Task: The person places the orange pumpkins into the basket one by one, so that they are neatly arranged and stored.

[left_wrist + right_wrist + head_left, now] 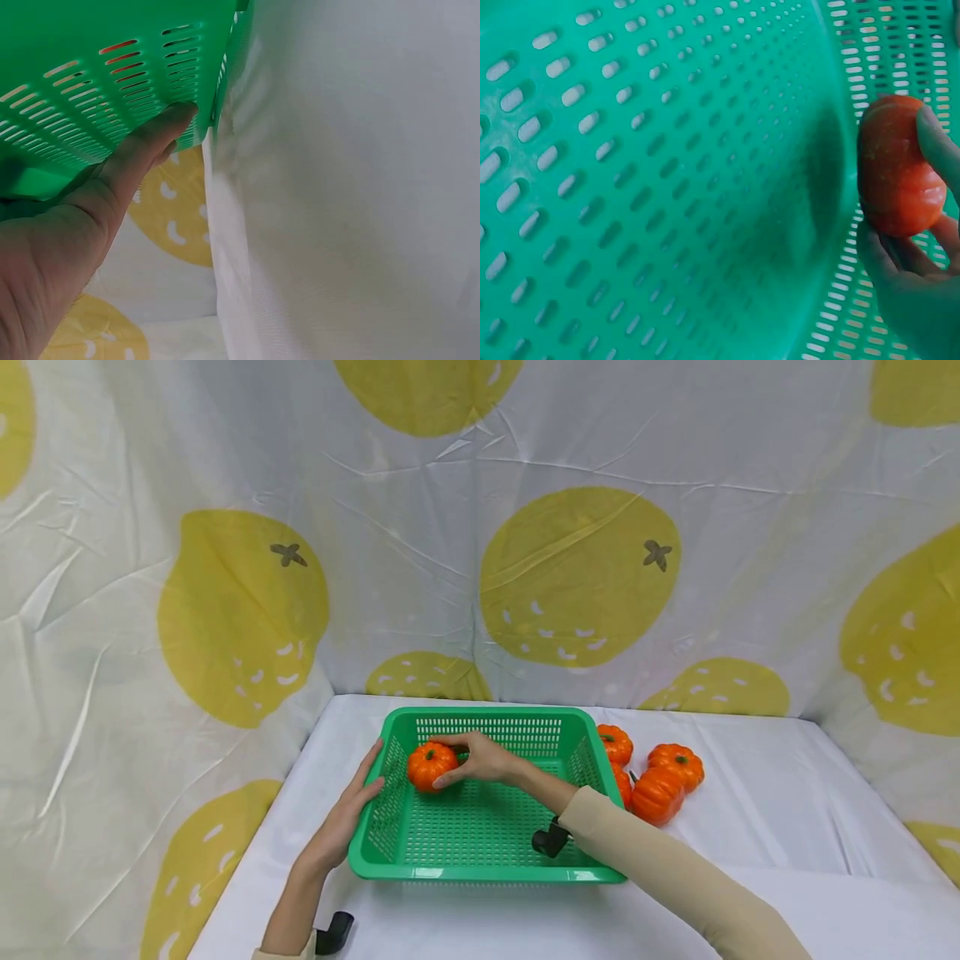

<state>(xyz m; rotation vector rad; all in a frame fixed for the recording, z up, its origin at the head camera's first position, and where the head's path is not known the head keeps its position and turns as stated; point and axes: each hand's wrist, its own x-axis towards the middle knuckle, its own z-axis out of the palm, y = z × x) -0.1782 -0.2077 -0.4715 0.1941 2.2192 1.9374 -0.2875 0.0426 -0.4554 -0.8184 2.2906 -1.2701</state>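
Observation:
A small orange pumpkin [432,767] is inside the green basket [487,874], near its left wall. My right hand [480,758] grips it with thumb and fingers; the right wrist view shows the pumpkin [900,165] between the thumb and fingers of that hand [922,277]. Against the outside of the basket's left wall rests my left hand [337,827], fingers extended along the rim. In the left wrist view, fingers of the left hand [97,195] touch the slotted wall of the basket [150,22].
Several orange pumpkins, one at the back [677,766] and one nearer [657,796], lie right of the basket on the white cloth [780,810]. Some are partly hidden by its right wall. A lemon-print curtain [405,568] stands behind and at the sides.

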